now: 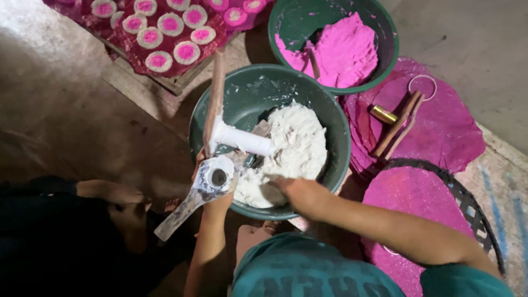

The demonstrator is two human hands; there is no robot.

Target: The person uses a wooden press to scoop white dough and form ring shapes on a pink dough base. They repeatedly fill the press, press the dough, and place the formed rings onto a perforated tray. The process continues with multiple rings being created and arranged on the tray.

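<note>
At the far left a dark shape, partly a bare leg or arm of someone sitting (110,192), lies in shadow and is hard to make out. Above it, cut off by the top edge, a dark red cloth (181,33) carries rows of round white cakes with pink middles (159,60). Next comes the left hand (217,184), closed around a white tube-shaped press (217,177) with a dark round hole facing up; most of the fingers are hidden behind the tool. A pale wooden handle (179,214) runs down and left from it, a second wooden arm (215,99) rises toward the top, and a white cylinder (242,139) sticks out to the right over the bowl. The press sits at the left rim of a big dark green bowl (324,110) holding a heap of white dough (291,148). The right hand (300,192) is curled, palm down, on the near edge of that dough; whether it grips a lump cannot be told, since the fingertips are buried. Behind, a second green bowl (385,38), cut off at the top, holds bright pink dough (344,52) with a stick half sunk in it. To the right, a pink-dusted sheet (445,126) bears a wooden tool with a metal ring (404,118) and a small brass tube (383,114). A dark woven tray (473,209) curves along the right edge, partly covered.
</note>
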